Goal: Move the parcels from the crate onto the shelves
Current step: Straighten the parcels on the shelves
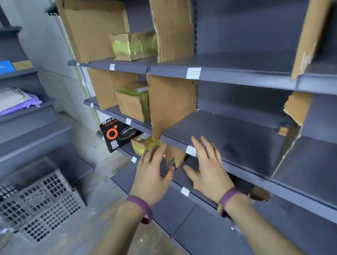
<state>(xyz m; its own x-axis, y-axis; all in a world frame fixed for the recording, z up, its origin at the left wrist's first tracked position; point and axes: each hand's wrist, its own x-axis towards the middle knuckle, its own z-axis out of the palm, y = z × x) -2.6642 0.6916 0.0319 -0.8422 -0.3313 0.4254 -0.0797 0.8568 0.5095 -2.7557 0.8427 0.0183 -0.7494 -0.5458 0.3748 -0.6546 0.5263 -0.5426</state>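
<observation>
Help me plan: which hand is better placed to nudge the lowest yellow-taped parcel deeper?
The left hand: its fingertips are at the lowest yellow-taped parcel; the right hand hovers open farther right.

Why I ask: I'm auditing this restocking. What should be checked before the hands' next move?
1. Left hand free: ok, fingers straight, holding nothing.
2. Right hand free: ok, open, holding nothing.
3. Small yellow-taped parcel settled on its shelf: cannot tell, the left hand partly covers it.
4. Parcels left in the crate: cannot tell, its inside is blurred.
5. Room for more: ok, the shelf bay right of the cardboard divider shows no parcel.
</observation>
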